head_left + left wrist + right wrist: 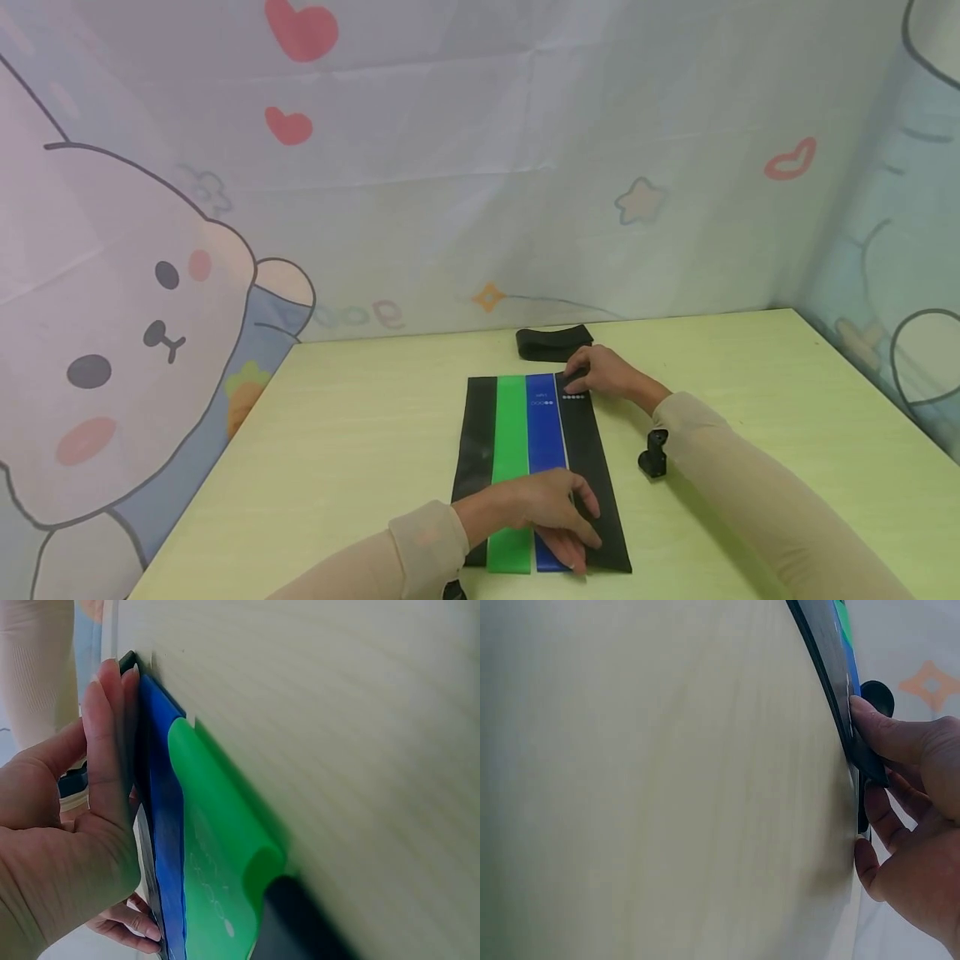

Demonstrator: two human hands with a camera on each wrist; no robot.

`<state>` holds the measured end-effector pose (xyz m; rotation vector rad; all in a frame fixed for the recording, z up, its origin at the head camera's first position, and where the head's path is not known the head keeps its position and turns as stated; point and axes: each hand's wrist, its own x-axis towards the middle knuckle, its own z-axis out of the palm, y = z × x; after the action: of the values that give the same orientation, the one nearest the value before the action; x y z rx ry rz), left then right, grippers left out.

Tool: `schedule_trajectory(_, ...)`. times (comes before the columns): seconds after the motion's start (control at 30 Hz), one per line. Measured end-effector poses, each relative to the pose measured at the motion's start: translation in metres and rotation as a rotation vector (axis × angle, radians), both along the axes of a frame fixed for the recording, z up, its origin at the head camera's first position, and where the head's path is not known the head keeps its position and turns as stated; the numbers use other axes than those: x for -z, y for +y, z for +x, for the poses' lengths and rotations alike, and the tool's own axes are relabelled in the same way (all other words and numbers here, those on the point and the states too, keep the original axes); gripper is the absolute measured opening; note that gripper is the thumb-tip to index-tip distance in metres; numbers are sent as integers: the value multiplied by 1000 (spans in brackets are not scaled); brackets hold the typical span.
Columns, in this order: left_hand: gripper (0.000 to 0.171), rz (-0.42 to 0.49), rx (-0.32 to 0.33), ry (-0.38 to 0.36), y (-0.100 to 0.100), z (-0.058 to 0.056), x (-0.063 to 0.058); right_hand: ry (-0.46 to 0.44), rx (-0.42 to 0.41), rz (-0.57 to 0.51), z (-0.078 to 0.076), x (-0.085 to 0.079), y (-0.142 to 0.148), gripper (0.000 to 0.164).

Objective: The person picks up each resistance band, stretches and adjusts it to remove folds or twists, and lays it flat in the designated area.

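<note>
Several flat elastic exercise bands lie side by side on the table: a black band [476, 442], a green band [512, 433], a blue band [545, 437] and a right-hand black band [588, 450] with a row of white dots. At its far end my right hand [606, 372] pinches this last band, thumb on top and fingers below the edge, as the right wrist view shows. My left hand [546, 504] rests across the near ends of the blue and right-hand black bands. Its fingers [105, 742] are extended in the left wrist view.
Behind the row, a folded black band [555, 342] lies near the back edge of the pale yellow table [360, 450]. A printed fabric backdrop [450, 167] hangs behind the table and along its sides. A small black wrist camera [654, 454] sits under the right sleeve.
</note>
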<state>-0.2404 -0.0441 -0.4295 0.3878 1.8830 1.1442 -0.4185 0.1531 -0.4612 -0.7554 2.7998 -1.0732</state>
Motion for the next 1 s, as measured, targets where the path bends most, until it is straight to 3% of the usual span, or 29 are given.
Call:
schedule_trajectory(0.27,19,36,12,-100,-2,1,0,-8,1,-6,0,2,-1,19)
schedule_trajectory(0.6,21,68,25,-171,-4,1,-1,-9,-2,-4,0,1,-1,20)
schedule_trajectory(1.0,22,56,19,-158,-6,2,0,-25,10,-9,-1,2,-1,19)
